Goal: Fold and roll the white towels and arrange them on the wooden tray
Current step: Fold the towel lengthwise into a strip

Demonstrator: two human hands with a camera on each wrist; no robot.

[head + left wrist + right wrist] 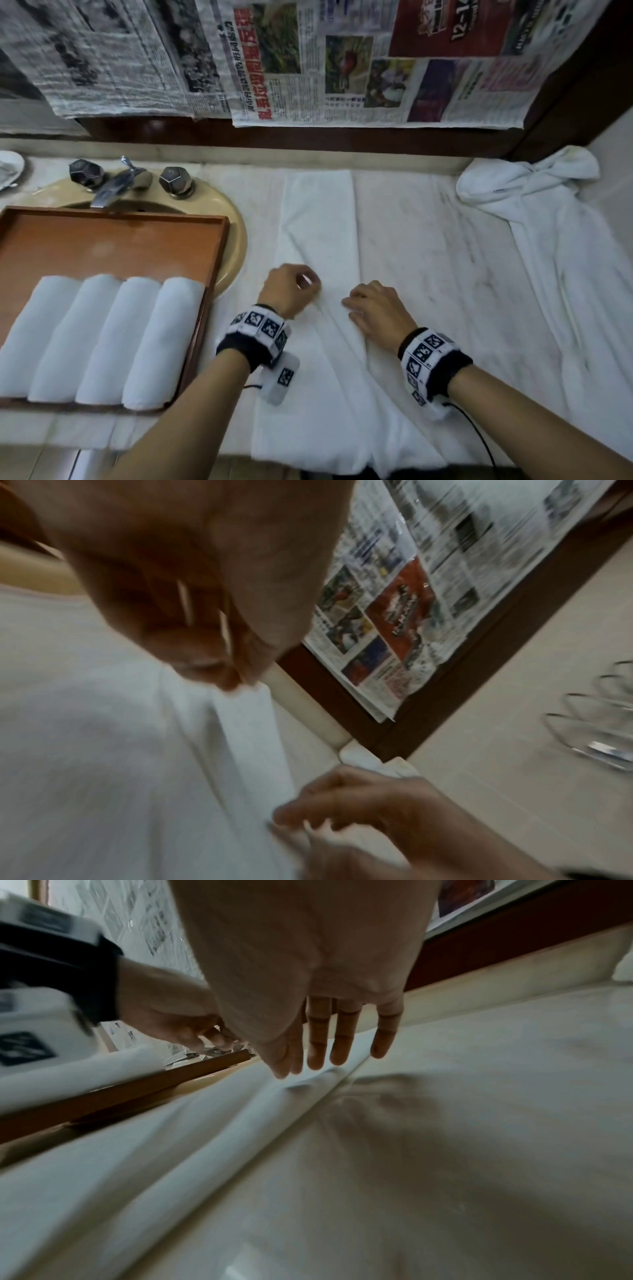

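A long folded white towel lies lengthwise on the counter, creased towards my hands. My left hand is curled over its near-middle, and thumb and forefinger seem to pinch a fold. Just to the right, my right hand rests its straight fingers on the towel's long crease. The wooden tray sits at the left and holds several rolled white towels side by side along its near half.
A beige sink with a chrome faucet lies behind the tray. A crumpled white towel is heaped at the back right, with more white cloth trailing down the right side. Newspapers hang on the wall.
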